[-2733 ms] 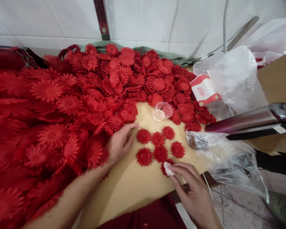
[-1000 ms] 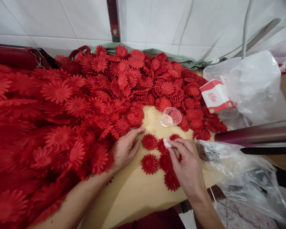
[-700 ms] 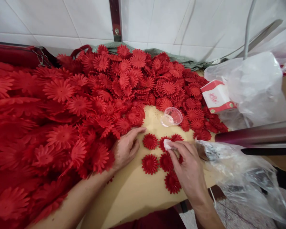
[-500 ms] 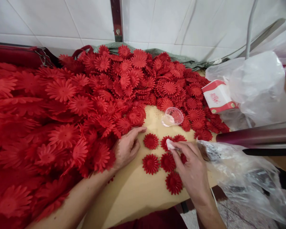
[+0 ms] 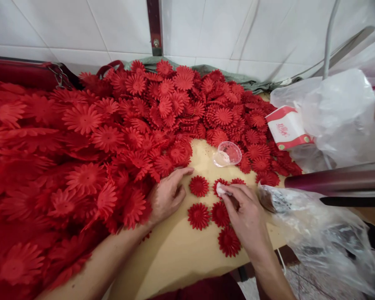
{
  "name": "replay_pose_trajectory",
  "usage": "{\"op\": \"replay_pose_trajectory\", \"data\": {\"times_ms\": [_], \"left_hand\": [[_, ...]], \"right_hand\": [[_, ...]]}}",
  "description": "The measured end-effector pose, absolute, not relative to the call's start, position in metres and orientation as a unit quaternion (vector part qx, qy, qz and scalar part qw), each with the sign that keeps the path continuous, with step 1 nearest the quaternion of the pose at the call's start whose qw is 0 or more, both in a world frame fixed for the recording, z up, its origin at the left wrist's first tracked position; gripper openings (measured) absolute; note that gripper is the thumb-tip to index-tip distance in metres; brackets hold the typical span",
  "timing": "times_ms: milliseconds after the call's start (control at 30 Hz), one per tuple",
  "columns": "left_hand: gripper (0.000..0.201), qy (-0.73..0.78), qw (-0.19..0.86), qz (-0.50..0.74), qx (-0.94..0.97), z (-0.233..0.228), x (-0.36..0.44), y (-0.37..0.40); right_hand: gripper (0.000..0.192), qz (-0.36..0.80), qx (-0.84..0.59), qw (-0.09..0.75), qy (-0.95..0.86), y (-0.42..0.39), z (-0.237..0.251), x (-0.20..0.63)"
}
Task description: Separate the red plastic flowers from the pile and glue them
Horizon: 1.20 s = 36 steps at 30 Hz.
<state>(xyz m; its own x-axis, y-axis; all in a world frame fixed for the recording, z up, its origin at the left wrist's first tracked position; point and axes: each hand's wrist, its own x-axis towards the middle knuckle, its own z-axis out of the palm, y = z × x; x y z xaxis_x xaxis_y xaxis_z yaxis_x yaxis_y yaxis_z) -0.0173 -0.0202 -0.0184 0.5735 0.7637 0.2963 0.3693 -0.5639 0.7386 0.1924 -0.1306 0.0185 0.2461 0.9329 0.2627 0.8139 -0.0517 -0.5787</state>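
Note:
Several red plastic flower pieces (image 5: 199, 186) lie in a small cluster on the tan table (image 5: 181, 250). My right hand (image 5: 245, 216) pinches a small white wad (image 5: 220, 190) and presses it on the top middle flower of that cluster (image 5: 217, 184). My left hand (image 5: 168, 193) rests flat on the table at the edge of the big heap of red flowers (image 5: 128, 133), fingers apart, holding nothing.
A small clear cup (image 5: 227, 153) stands just beyond the cluster. A red and white carton (image 5: 286, 127) and plastic bags (image 5: 337, 112) sit at the right. A shiny maroon bar (image 5: 337, 181) crosses at the right, with another plastic bag (image 5: 318, 233) under it. A white tiled wall stands behind.
My right hand has moved from the cluster's near flower up to the far middle flower, carrying the white wad. My left hand has stayed in place.

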Motion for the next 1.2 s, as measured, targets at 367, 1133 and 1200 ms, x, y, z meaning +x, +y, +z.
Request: {"op": "replay_pose_trajectory", "data": {"times_ms": [367, 1133, 1200], "left_hand": [[0.053, 0.328, 0.332, 0.308, 0.829, -0.017, -0.016, -0.023], [0.05, 0.307, 0.316, 0.282, 0.853, -0.019, -0.018, -0.022], [0.051, 0.303, 0.318, 0.275, 0.855, -0.019, -0.019, -0.021]], "right_hand": [[0.025, 0.118, -0.653, 0.341, -0.666, -0.115, 0.015, 0.153], [0.025, 0.09, -0.634, 0.356, -0.68, -0.157, 0.009, 0.139], [0.025, 0.084, -0.633, 0.35, -0.685, -0.16, 0.01, 0.136]]}}
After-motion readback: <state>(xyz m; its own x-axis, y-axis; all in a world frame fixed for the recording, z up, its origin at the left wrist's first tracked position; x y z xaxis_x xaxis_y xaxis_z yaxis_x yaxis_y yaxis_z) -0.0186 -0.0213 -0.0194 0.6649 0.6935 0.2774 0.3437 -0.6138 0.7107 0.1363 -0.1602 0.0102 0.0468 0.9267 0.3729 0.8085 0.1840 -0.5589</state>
